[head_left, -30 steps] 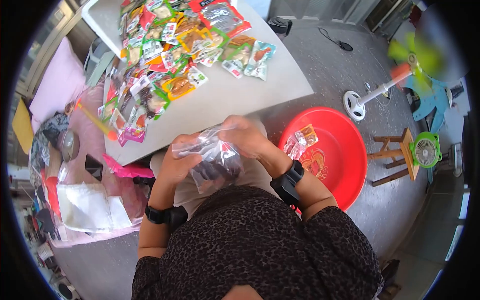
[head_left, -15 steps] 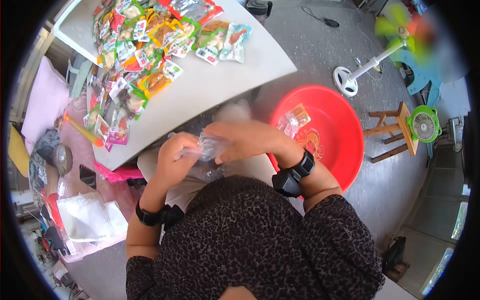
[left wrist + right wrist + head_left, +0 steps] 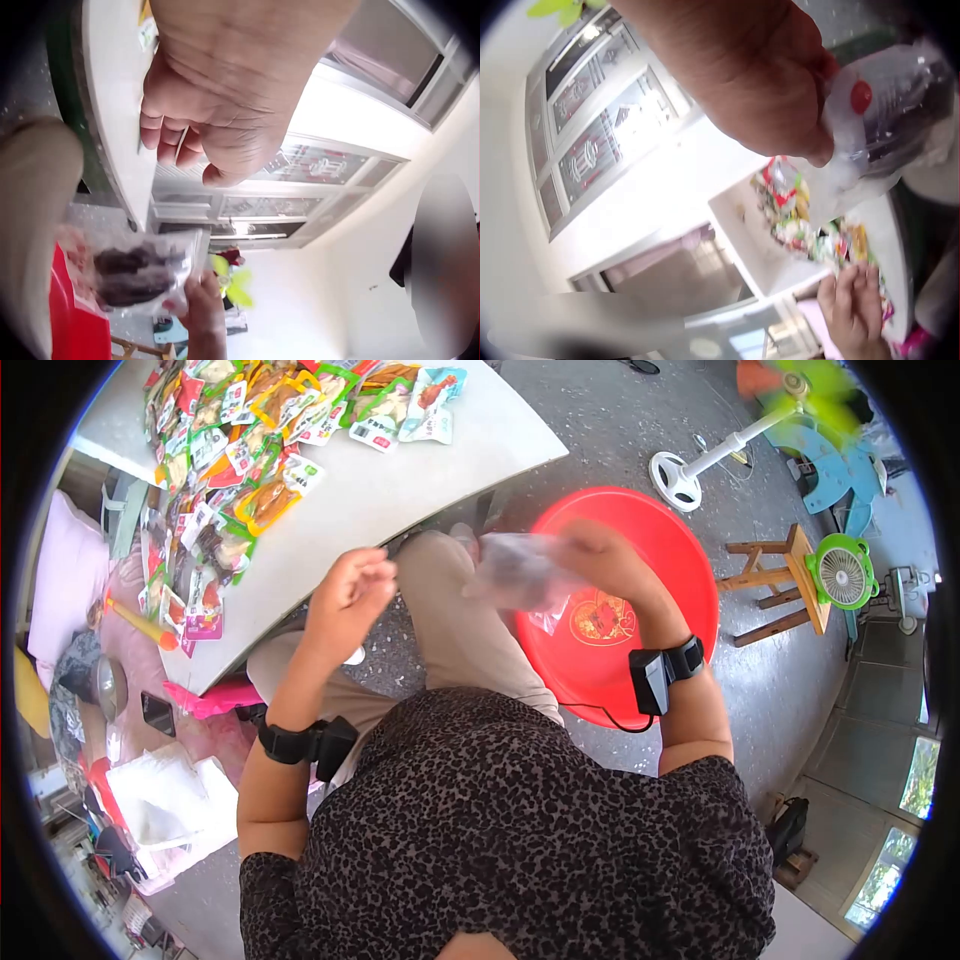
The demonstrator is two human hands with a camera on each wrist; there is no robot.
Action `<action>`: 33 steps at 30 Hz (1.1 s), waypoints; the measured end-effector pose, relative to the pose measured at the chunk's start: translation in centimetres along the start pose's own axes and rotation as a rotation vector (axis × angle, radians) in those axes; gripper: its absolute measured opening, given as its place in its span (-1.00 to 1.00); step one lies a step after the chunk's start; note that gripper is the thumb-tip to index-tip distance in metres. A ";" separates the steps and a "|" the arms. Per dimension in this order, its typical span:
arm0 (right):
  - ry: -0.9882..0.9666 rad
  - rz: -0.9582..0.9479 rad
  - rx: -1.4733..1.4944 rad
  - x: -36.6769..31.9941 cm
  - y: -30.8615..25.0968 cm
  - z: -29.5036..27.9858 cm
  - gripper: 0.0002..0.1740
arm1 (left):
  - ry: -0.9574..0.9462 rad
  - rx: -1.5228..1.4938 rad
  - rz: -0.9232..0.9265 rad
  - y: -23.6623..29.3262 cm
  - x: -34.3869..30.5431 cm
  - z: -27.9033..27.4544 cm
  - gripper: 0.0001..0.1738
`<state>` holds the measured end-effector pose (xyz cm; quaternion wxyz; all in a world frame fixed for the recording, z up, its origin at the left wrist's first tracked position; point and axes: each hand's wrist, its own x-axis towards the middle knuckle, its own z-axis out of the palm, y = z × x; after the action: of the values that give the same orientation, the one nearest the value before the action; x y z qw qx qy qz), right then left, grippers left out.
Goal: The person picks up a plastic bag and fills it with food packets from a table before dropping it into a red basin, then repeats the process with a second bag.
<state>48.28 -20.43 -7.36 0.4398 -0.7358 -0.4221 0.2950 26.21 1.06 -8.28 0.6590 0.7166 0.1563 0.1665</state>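
Note:
My right hand (image 3: pixel 612 562) pinches one end of a clear plastic bag (image 3: pixel 515 572) and holds it over the near left part of the red basin (image 3: pixel 682 595). Dark pieces show through the film in the left wrist view, where the bag (image 3: pixel 135 271) hangs beside the basin's red wall. A small red spot marks the bag (image 3: pixel 900 112) in the right wrist view. My left hand (image 3: pixel 348 602) is raised by the table's front edge, fingers loosely bent, with nothing in it. Under the bag, part of another clear packet (image 3: pixel 548 617) shows inside the basin.
Many colourful food packets (image 3: pixel 270 495) lie heaped on the white table (image 3: pixel 440 485), spilling from a white tub. A fan (image 3: pixel 735 442) turns beyond the basin. To the right, a wooden stool (image 3: pixel 795 585) has a small green fan (image 3: pixel 846 572) by it.
Both hands held the bag over the lap earlier. The left hand has let go, and the right hand has carried the bag rightward to the basin. The head view has shifted.

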 end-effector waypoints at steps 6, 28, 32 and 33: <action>0.179 0.430 0.043 -5.3 15.3 -1.6 -0.84 | 0.190 0.317 -0.227 -8.9 -5.7 -6.8 -0.76; -0.191 0.787 -0.820 -11.8 27.8 7.3 -0.78 | 0.327 0.556 -0.281 -10.3 -12.2 -6.9 -0.78; 0.012 0.560 -0.699 -10.9 30.2 7.1 -0.84 | 0.357 0.571 -0.221 -10.0 -12.3 -7.0 -0.80; 0.101 0.420 -0.682 -10.0 31.4 6.8 -0.87 | 0.350 0.560 -0.238 -9.8 -12.2 -7.2 -0.81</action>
<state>49.47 -34.59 -37.83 0.1209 -0.9233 -0.3141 0.1850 12.03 2.84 -17.94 0.4148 0.8069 0.3891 0.1597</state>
